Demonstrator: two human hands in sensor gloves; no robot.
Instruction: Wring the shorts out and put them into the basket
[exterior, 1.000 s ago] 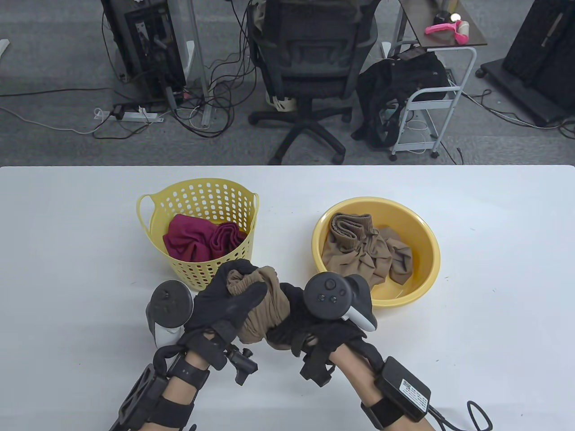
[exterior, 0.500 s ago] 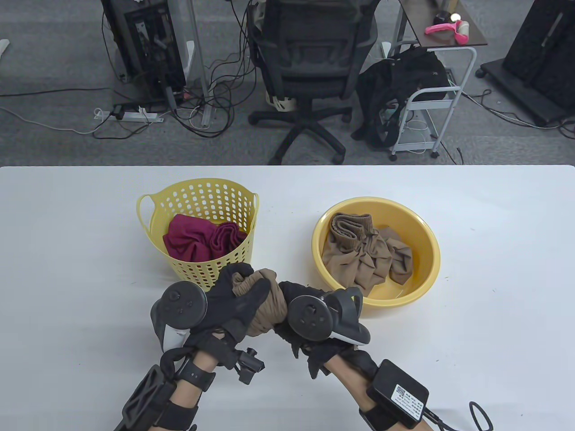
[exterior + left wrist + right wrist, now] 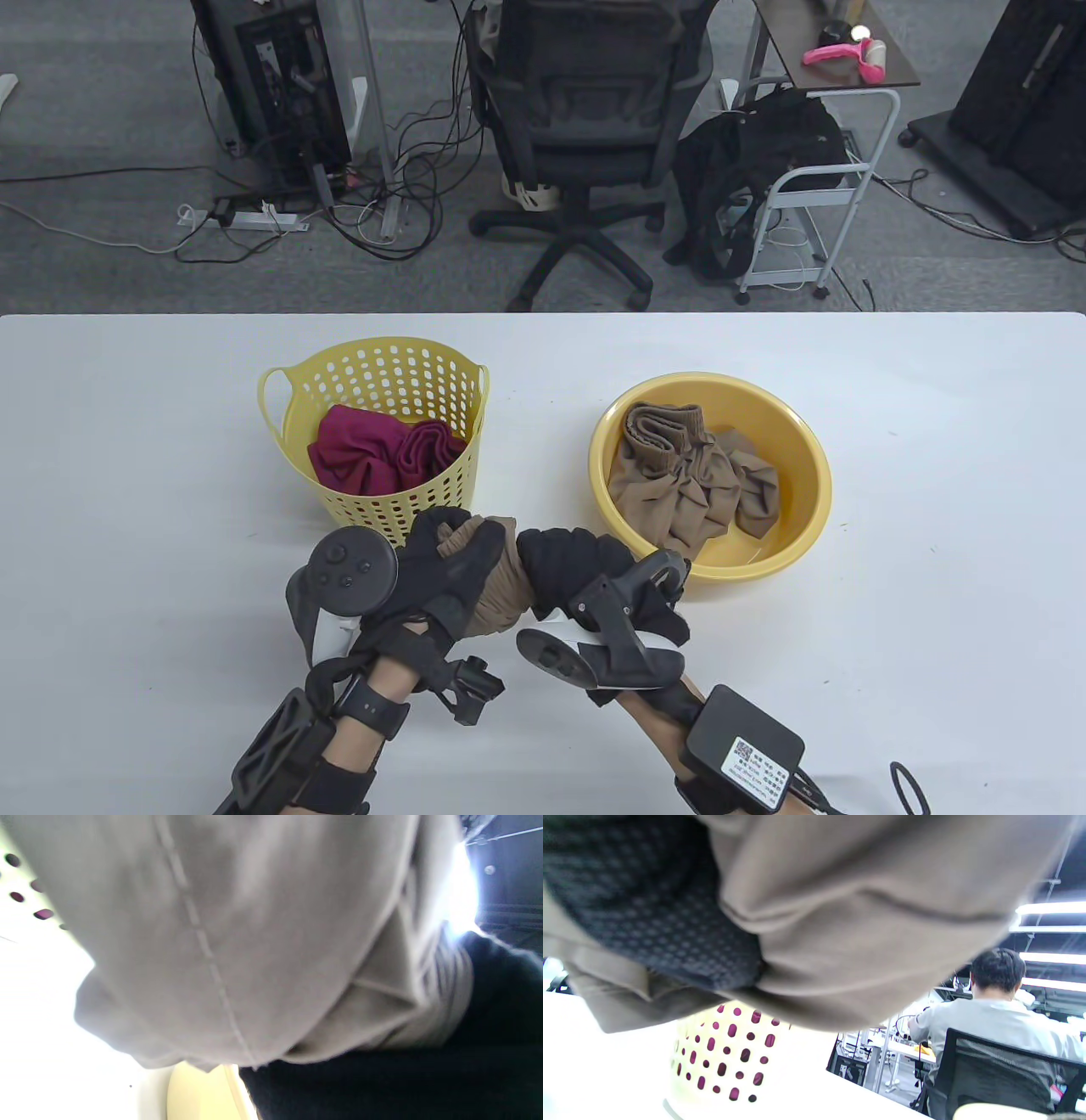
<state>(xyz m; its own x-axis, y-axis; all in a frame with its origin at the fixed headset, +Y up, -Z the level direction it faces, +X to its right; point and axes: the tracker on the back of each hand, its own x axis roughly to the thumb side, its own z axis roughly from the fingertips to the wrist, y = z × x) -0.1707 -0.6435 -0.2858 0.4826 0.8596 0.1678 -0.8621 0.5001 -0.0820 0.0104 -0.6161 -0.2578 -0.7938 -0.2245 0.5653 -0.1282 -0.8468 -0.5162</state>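
Both hands grip one bunched pair of tan shorts (image 3: 496, 586) above the white surface (image 3: 933, 509), just in front of the yellow basket (image 3: 293, 416). Left hand (image 3: 445, 569) has fingers curled over the upper left end of the bundle; right hand (image 3: 577, 564) is wrapped round the right end, knuckles up, tracker tipped toward the person. The fabric is twisted tight between them. Maroon cloth (image 3: 373, 450) lies inside the basket. A yellow basin (image 3: 806, 475) to the right holds more tan shorts (image 3: 696, 480). Wrist views are mostly filled with tan fabric up close; the right one shows a seated person (image 3: 1001, 1014) in the background.
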